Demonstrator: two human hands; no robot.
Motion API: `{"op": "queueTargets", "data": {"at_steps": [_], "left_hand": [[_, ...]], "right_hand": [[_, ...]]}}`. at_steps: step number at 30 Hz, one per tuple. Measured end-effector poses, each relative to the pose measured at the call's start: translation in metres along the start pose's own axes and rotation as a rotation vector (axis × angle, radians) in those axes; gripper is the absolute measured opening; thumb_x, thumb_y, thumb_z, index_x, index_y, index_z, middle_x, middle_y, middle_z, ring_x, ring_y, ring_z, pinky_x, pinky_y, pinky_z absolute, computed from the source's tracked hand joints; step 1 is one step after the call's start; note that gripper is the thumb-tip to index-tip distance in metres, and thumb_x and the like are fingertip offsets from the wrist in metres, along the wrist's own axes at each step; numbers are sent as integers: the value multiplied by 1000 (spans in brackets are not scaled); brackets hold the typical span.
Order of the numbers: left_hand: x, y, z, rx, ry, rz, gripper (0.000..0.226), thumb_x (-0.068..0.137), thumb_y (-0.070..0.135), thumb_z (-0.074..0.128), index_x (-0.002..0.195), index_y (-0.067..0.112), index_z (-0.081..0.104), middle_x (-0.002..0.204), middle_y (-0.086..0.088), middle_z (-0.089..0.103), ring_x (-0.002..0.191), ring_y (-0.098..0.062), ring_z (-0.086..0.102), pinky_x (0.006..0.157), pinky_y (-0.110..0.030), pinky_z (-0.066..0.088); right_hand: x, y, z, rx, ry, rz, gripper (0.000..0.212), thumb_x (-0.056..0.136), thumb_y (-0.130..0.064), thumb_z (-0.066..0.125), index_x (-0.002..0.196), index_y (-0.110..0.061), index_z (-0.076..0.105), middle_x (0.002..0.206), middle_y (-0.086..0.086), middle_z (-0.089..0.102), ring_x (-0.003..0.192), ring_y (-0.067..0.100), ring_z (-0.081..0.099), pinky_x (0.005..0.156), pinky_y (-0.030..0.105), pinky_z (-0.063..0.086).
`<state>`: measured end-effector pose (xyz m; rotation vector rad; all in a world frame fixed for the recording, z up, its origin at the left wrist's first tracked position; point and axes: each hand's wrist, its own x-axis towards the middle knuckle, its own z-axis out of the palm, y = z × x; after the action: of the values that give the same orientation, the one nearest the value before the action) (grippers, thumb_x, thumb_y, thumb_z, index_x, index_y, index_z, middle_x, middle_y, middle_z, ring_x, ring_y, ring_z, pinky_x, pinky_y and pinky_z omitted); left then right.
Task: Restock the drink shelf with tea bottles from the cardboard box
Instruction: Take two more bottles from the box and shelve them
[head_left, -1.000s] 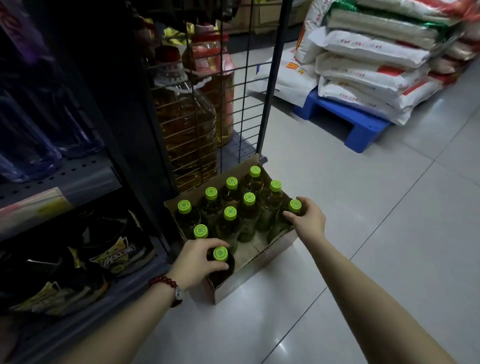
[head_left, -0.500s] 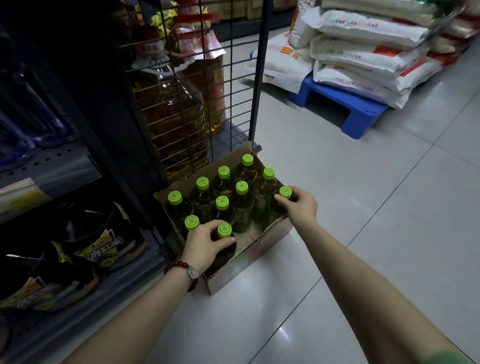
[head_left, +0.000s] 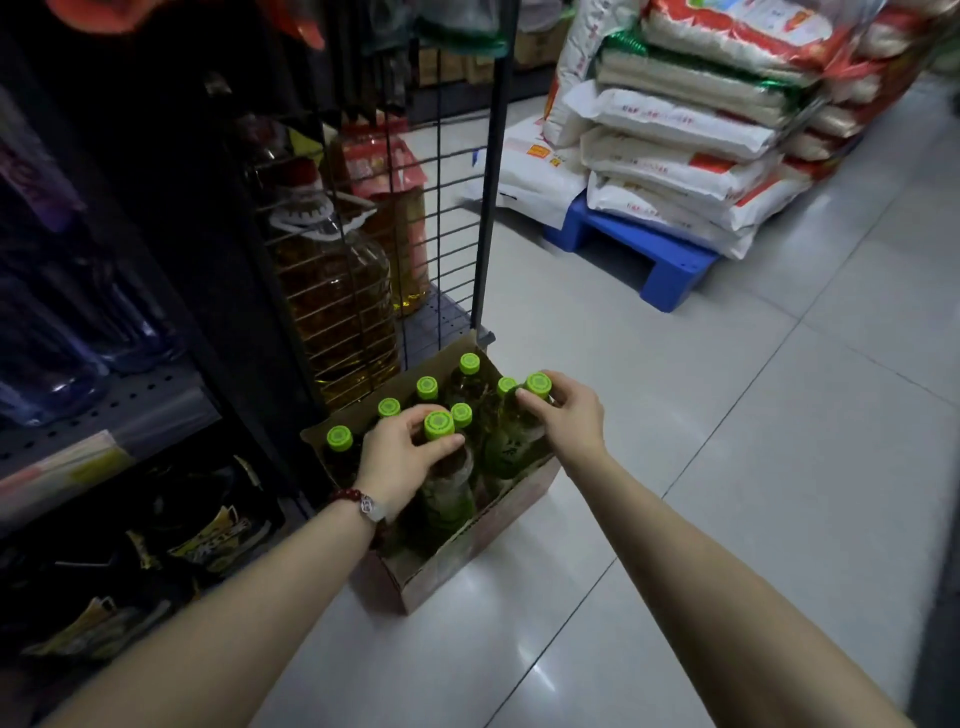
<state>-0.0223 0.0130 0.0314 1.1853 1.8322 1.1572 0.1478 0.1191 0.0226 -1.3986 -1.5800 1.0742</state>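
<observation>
Head view. My left hand (head_left: 402, 457) is curled round the neck of a tea bottle (head_left: 445, 483), fingers just under its green cap (head_left: 439, 425); the bottle's body shows above the box rim, tilted slightly toward me. A red bead bracelet (head_left: 353, 500) sits on that wrist.

My right hand (head_left: 569, 413) grips the neck of a second tea bottle (head_left: 511, 441) below its green cap (head_left: 538, 383), thumb and fingers wrapped round it. This bottle also stands higher than its neighbours, at the right side of the box.

Cardboard box (head_left: 467, 545): open-topped, on the pale tiled floor (head_left: 727, 493), just beside the dark shelf unit (head_left: 130, 415). Five more green-capped bottles (head_left: 427, 387) remain standing inside, toward the far and left parts of the box. The near corner of the box shows bare cardboard bottom.

Surroundings: large oil jugs (head_left: 337, 312) behind a wire grid panel (head_left: 457, 208), immediately beyond the box. Dark snack bags (head_left: 208, 535) on the lowest shelf at left. Stacked white sacks (head_left: 701, 130) on a blue pallet (head_left: 649, 260), well apart at upper right.
</observation>
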Motion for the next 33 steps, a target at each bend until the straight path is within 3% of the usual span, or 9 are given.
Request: {"op": "queueTargets", "data": {"at_steps": [4,7,11,14,16,21,24,30,33], "left_hand": [[5,65,-18,-74,-1,-24,34,72,15,78,104,12,69,105,-4,70,102,-16,63,93,-31,49],[10,123,-35,-56,-18,-1,33,71,16,79,102,13,69,99,0,70,95,-12,64,85,-25,50],[14,208,-63,-32,-5,44,33,70,16,80,101,15,69,94,2,69,88,-10,62,83,-22,48],[13,276,-88,-14,-11,81,36,71,17,79,105,13,68,96,4,68,85,-4,60,74,-11,43],[11,322,-107,1,2,104,39,71,19,79,108,12,68,95,5,68,84,-2,61,72,-11,43],[2,435,-156,43,65,140,39,69,28,80,105,15,70,99,4,69,93,-12,63,86,-28,50],[-6,496,-187,61,112,149,38,65,31,83,99,19,72,93,7,69,82,-6,61,78,-22,48],[-35,614,-267,-3,173,169,41,59,33,86,95,18,74,89,4,71,82,-11,65,79,-29,53],[-55,654,-302,-51,190,177,41,57,32,87,94,18,74,88,4,72,83,-10,66,79,-31,55]], "right_hand": [[-5,-64,-25,-5,-35,-14,12,78,-20,73,74,-19,62,65,-9,57,69,11,53,71,30,45],[-7,-118,-52,-11,-51,-12,11,78,-21,73,74,-19,62,66,-9,58,69,10,53,74,32,47],[-6,-200,-93,-33,-42,18,17,77,-26,74,85,-12,70,83,6,72,83,22,66,85,44,53],[-6,-267,-126,-38,-23,17,19,76,-30,75,88,-14,73,85,2,74,88,20,69,86,43,55],[-8,-315,-148,-52,-39,15,21,77,-31,75,90,-16,73,87,1,74,89,18,68,86,43,55],[-14,-434,-196,-86,-58,-34,24,77,-32,75,95,-16,73,90,1,73,91,17,67,87,42,56],[-19,-502,-219,-117,-78,-93,24,78,-33,74,90,-13,73,87,5,73,88,19,68,84,44,56],[-44,-637,-253,3,-85,-134,24,78,-32,74,90,-10,73,88,9,75,90,24,70,81,45,58],[-63,-690,-259,25,-111,-193,21,80,-30,73,90,-11,74,87,7,75,86,19,71,76,35,60]]}}
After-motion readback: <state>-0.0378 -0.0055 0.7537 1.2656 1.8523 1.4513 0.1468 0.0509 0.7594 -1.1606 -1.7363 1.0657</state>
